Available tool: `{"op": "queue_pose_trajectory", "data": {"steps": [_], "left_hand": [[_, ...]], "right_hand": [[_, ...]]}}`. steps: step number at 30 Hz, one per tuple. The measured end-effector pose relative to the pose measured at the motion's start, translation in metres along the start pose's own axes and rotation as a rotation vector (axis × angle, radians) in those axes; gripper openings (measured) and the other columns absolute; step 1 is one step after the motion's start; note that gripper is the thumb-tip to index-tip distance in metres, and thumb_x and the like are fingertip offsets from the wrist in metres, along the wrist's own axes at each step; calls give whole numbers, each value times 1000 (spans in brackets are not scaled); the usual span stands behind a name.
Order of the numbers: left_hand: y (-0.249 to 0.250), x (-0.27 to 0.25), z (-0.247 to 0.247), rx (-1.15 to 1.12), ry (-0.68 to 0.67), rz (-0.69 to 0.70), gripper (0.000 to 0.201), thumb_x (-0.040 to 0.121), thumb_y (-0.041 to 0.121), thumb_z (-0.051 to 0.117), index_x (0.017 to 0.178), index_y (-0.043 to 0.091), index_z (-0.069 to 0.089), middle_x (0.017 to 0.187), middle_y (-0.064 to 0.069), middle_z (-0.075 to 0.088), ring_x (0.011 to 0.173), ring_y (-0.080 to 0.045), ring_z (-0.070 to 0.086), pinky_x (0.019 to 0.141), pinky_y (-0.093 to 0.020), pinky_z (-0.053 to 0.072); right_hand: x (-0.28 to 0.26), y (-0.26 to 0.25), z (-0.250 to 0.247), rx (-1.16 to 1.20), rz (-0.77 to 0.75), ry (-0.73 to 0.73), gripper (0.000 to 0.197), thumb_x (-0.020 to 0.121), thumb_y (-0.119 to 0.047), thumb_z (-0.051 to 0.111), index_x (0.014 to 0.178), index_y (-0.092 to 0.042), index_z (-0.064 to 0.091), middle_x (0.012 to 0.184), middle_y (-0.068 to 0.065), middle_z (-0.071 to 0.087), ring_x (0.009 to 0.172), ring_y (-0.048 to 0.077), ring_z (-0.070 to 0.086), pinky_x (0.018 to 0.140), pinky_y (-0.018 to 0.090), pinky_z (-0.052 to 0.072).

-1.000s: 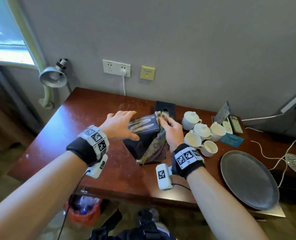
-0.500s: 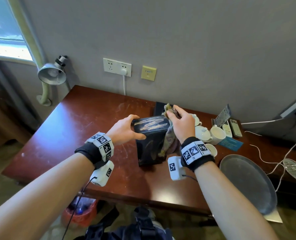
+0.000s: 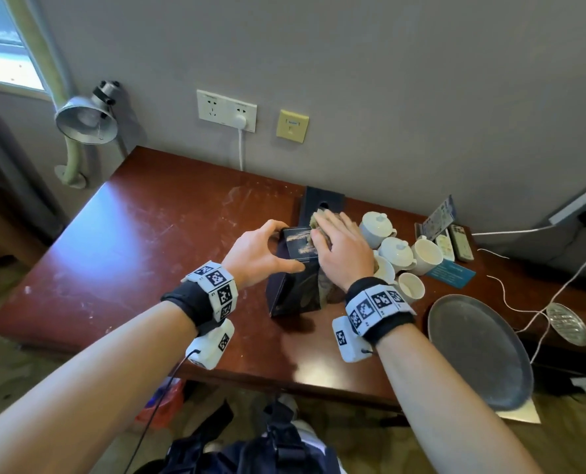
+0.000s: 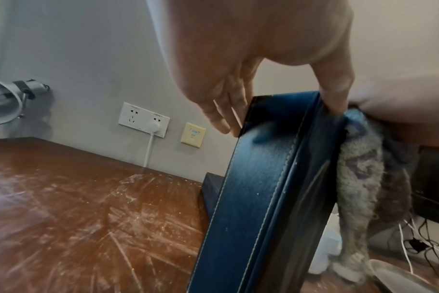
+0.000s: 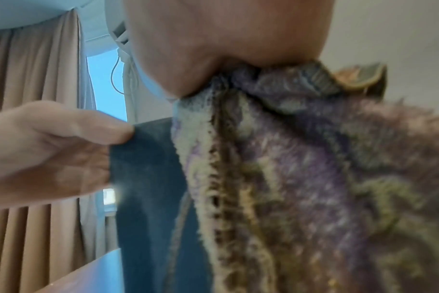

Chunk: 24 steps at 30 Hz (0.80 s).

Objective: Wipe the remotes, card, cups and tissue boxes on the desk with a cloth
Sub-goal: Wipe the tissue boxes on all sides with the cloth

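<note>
Head view: my left hand (image 3: 260, 258) clamps tissue box (image 3: 295, 289) upright, right hand (image 3: 341, 248) presses cloth (image 3: 325, 285) on its top; cups (image 3: 425, 256), remotes (image 3: 461, 242), card (image 3: 450, 273) beyond my fingers, probably not wiped yet.

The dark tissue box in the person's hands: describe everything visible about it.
The dark tissue box is dark blue, leather-look, with pale stitching along its edges. It stands on end on the desk, tilted. The left hand grips its upper end, thumb on the near face and fingers behind. The right hand presses a mottled purple-green cloth on its top and right side, and the cloth hangs down.
</note>
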<state>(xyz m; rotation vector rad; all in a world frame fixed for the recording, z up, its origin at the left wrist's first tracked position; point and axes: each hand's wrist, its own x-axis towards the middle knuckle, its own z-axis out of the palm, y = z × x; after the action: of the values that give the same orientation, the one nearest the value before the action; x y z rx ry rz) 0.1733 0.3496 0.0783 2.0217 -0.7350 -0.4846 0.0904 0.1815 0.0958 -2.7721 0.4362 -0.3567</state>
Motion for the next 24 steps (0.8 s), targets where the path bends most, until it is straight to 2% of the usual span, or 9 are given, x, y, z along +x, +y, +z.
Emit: {"op": "queue_pose_trajectory", "data": {"steps": [3, 6, 9, 12, 15, 18, 20, 22, 24], "left_hand": [[-4, -2, 0, -17, 13, 18, 80, 69, 40, 87, 136, 19, 49, 119, 6, 63, 108, -11, 60, 95, -30, 51], [-3, -1, 1, -43, 12, 18, 74, 66, 39, 89, 127, 21, 51, 108, 11, 63, 99, -6, 61, 87, -27, 53], [-2, 0, 1, -64, 17, 2, 72, 63, 39, 91, 123, 22, 54, 107, 10, 64, 98, -7, 62, 85, -27, 53], [-4, 0, 4, -95, 36, -8, 73, 62, 39, 91, 123, 23, 55, 110, 8, 65, 101, -10, 62, 88, -28, 52], [-6, 0, 7, -114, 57, -2, 73, 62, 37, 91, 124, 23, 55, 112, 7, 65, 102, -10, 61, 87, -24, 48], [-5, 0, 7, -109, 48, 5, 72, 62, 37, 91, 122, 23, 54, 109, 8, 65, 99, -8, 61, 82, -21, 47], [-5, 1, 5, -113, 46, -3, 71, 60, 38, 92, 120, 23, 55, 107, 9, 65, 99, -8, 61, 85, -25, 50], [-5, 1, 5, -130, 53, -13, 70, 58, 37, 92, 117, 24, 57, 106, 10, 66, 99, -9, 62, 87, -29, 52], [-5, 1, 6, -144, 61, -21, 68, 59, 36, 92, 116, 25, 57, 105, 10, 66, 98, -9, 62, 88, -31, 52]], "right_hand": [[-12, -18, 15, 29, -126, 67, 40, 102, -36, 44, 139, -27, 55, 150, -3, 46, 145, 19, 30, 119, 34, 19], [-15, -4, 7, 52, -190, 0, 39, 102, -36, 46, 140, -29, 53, 151, -5, 44, 145, 15, 28, 118, 32, 19], [-4, 28, -13, 121, -16, -45, 37, 103, -33, 45, 139, -29, 54, 153, -7, 41, 146, 14, 25, 117, 29, 17], [1, 32, -14, 178, 130, -1, 36, 103, -30, 45, 138, -26, 55, 152, -4, 42, 146, 15, 25, 118, 31, 19], [-7, 5, 2, 72, -47, 44, 35, 103, -28, 46, 135, -24, 58, 148, -3, 48, 144, 18, 30, 116, 30, 19], [-14, -1, 3, 48, -178, -10, 37, 102, -29, 46, 138, -24, 56, 149, -4, 46, 145, 17, 29, 118, 28, 14], [-9, 17, -5, 50, -117, -31, 37, 103, -30, 45, 138, -27, 55, 151, -6, 43, 146, 15, 26, 121, 32, 16], [-5, 35, -14, 123, 34, -9, 36, 103, -29, 46, 137, -27, 56, 151, -6, 43, 146, 14, 26, 120, 36, 21], [-5, 34, -13, 186, 87, 30, 35, 102, -27, 47, 136, -25, 57, 150, -5, 44, 146, 14, 26, 119, 38, 23]]}}
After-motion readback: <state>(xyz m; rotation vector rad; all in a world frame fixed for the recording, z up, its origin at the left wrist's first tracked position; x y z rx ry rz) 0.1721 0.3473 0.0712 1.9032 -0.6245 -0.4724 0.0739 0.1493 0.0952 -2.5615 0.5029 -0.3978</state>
